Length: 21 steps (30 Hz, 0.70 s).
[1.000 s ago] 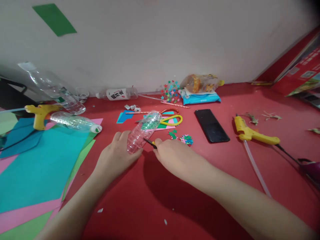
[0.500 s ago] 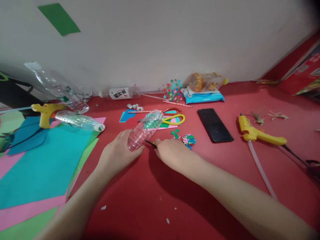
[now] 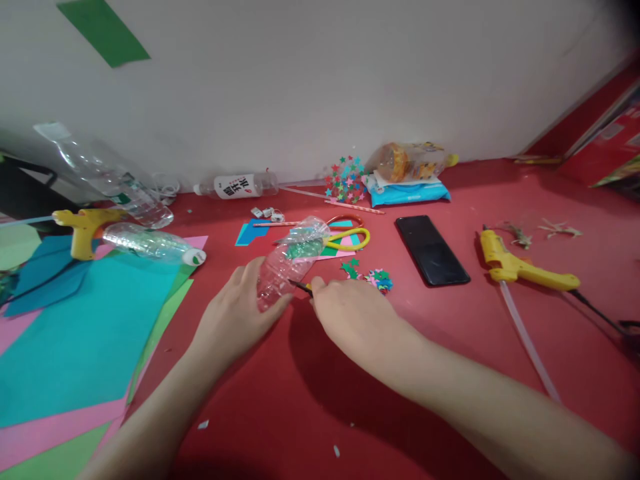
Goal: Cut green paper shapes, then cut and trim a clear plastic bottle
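Note:
Near the middle of the red table, my left hand is closed around the near part of a clear ridged plastic bottle, which lies tilted. My right hand grips a utility knife; its dark blade points left and meets the bottle's side, and a little yellow shows by my fingers. Most of its handle is hidden in my fist. Beyond the bottle lie scissors with a yellow loop, partly seen through the plastic. Star-shaped sequins are heaped just past my right hand.
A black phone and a yellow glue gun lie on the right. Coloured paper sheets, another glue gun and a small bottle are on the left. A blue wipes pack sits by the wall.
The knife blade has shifted slightly along the bottle's side, with more of it showing. My left hand keeps its hold on the bottle. The whole view has turned a little.

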Motion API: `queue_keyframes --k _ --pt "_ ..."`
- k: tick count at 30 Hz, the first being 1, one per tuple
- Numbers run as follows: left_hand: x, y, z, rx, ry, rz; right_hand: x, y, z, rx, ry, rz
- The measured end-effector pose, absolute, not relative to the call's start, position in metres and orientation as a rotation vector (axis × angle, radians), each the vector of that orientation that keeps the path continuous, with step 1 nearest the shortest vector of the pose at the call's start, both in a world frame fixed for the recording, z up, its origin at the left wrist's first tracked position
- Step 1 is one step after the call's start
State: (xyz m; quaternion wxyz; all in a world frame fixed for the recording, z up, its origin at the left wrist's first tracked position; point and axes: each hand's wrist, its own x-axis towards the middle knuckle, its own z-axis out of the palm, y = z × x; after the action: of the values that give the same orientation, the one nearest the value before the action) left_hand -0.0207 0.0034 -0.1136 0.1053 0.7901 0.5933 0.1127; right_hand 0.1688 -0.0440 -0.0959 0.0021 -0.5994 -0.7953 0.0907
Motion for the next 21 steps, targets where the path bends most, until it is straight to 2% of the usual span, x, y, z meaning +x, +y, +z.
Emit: queue_keyframes --k 12,21 --pt "-0.021 0.011 -0.109 2.177 1.715 0.337 0.167 -0.041 -0.102 -1.903 -2.5 0.448" --pt "-0.038 0.025 -0.109 1.915 1.595 0.386 0.164 -0.039 -0.11 -1.833 -2.469 0.334"
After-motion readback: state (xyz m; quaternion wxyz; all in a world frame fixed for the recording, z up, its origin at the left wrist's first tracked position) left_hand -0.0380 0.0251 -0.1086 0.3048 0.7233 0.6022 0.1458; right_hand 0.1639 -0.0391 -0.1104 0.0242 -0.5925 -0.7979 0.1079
